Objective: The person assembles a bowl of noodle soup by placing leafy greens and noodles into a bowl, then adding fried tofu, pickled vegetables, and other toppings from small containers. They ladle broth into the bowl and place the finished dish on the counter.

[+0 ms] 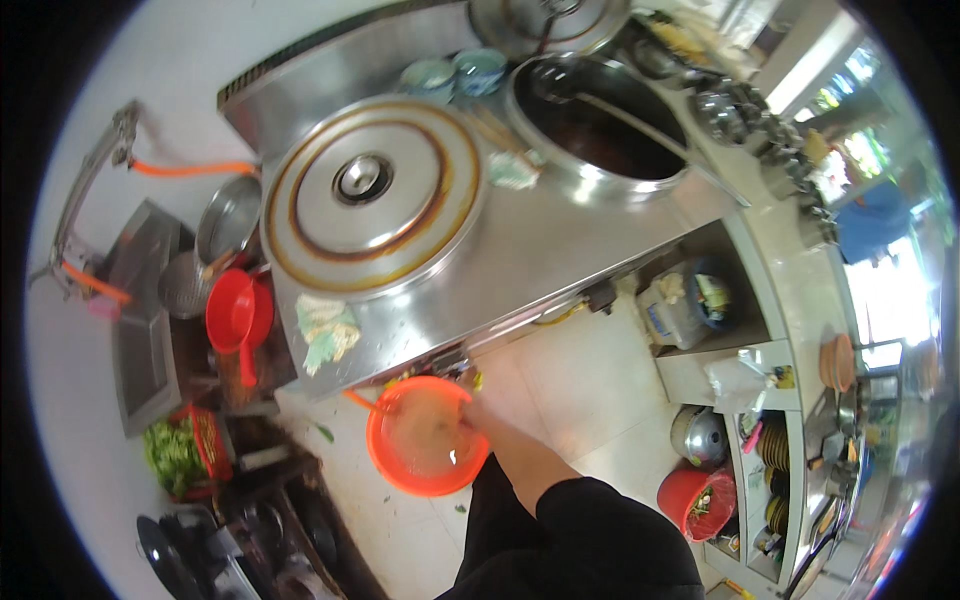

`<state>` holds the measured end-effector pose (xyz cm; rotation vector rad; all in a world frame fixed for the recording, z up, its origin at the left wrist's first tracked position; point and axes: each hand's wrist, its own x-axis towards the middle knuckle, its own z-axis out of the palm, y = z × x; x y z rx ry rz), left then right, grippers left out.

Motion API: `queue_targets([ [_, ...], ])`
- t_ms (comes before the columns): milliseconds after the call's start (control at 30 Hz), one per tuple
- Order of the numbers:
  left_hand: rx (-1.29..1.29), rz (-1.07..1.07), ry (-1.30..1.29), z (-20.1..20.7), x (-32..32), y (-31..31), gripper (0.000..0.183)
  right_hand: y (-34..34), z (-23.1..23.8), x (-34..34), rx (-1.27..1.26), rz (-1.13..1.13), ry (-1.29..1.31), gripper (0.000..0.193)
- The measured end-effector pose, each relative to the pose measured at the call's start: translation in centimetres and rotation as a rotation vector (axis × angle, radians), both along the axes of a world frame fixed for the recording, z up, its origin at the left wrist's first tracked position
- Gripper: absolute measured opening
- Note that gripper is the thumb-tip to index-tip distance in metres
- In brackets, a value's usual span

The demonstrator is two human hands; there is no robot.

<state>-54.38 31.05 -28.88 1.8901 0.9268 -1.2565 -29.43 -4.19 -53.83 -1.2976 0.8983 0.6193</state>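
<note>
A bare forearm reaches up from a black sleeve at the lower middle, and my right hand [470, 402] is at the right rim of an orange basin [392, 470]. Its fingers are small and blurred, so whether they grip the rim cannot be made out. Cloudy, brownish water [425, 435] fills much of the basin, which is by the front of a steel stove counter [540, 255]. An orange hose [362, 401] runs to the basin's left side. Close above my hand are small fittings under the counter's front edge. My left hand is out of sight.
A large round lid [400, 215] covers the left side of the counter. Behind it on the right is a deep pot [600, 140] with a ladle. A crumpled cloth [327, 330] lies near the front edge. Red dippers [238, 310] are left; a red bucket [695, 500] stands right, by the shelves.
</note>
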Motion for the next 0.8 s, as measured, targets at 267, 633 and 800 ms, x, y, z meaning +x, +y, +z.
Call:
queue_targets([
  [267,-0.395,-0.034,0.021,-3.8,11.4,-7.9,0.062,-11.8,13.2,-19.3,-0.487,1.171,0.004,0.038],
  [633,-0.846,-0.155,-0.102,9.6,22.7,-40.2,0.070,-20.1,41.5,-31.1,-1.199,0.037,-0.199,0.044],
  [800,-1.025,-0.289,0.330,16.6,3.4,-50.4,0.058,-14.6,53.1,-37.5,-1.597,-0.271,-0.703,0.048],
])
